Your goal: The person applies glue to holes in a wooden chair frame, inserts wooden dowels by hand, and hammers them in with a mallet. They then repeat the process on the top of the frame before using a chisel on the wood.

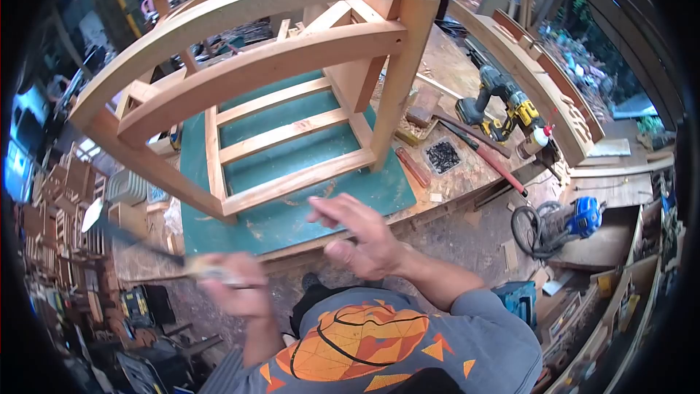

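Near the front edge of the bench, my left hand (237,288) is closed around a blurred long tool (142,241) with a dark shaft and a pale flat end pointing left. Motion smear hides its exact kind. My right hand (364,241) is held out with its fingers apart and nothing in them, just in front of the wooden frame. That frame (292,138) is pale timber with slats low down and two curved rails (255,80) across its upper part. It stands on a green board (292,233) on the bench.
On the bench to the right are a tub of dark screws (442,155), a yellow-and-black drill (518,113), a red-and-white-capped bottle (534,141) and a red-handled bar tool (492,164). Beyond the bench stands a blue-topped machine with a hose (583,215). Stacked wood parts (69,219) fill the left.
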A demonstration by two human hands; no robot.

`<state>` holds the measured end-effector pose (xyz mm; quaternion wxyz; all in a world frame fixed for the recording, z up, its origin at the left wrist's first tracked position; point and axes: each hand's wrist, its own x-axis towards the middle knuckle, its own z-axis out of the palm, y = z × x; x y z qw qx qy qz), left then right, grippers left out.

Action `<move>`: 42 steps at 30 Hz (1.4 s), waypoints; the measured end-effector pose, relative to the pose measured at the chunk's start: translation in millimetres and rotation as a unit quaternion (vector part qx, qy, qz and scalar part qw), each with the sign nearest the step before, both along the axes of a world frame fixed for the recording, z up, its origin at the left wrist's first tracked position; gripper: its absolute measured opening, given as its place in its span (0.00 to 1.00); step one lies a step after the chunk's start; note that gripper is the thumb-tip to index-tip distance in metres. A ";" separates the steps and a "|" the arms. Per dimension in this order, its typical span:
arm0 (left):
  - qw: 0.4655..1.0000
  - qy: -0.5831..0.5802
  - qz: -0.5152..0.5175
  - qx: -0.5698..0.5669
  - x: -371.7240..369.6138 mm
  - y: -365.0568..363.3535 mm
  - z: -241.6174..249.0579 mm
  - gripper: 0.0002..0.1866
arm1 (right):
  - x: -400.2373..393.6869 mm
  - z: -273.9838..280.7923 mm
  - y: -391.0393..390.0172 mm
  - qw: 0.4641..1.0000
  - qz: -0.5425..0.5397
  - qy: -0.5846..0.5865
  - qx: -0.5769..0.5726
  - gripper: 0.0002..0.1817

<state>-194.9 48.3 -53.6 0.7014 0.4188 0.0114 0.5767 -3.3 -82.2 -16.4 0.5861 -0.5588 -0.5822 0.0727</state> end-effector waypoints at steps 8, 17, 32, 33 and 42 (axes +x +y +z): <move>0.962 0.159 -0.169 0.142 114.4 -125.9 -15.9 0.27 | 8.3 4.2 -82.4 0.986 0.005 0.098 -0.135 0.26; 0.895 0.164 -0.414 0.030 165.8 -127.8 3.1 0.24 | 13.2 29.0 -105.7 0.926 -0.322 -0.182 -0.073 0.34; 0.986 -0.066 -0.149 -0.026 258.1 44.8 70.5 0.37 | 20.5 145.7 -85.0 0.778 -0.418 -0.430 -0.187 0.33; 0.988 -0.102 -0.116 -0.017 262.9 50.0 77.4 0.35 | 20.9 148.9 -78.7 0.758 -0.427 -0.453 -0.196 0.34; 0.978 -0.136 -0.150 0.043 277.2 79.8 89.2 0.37 | 31.0 167.5 -57.6 0.660 -0.452 -0.525 -0.290 0.36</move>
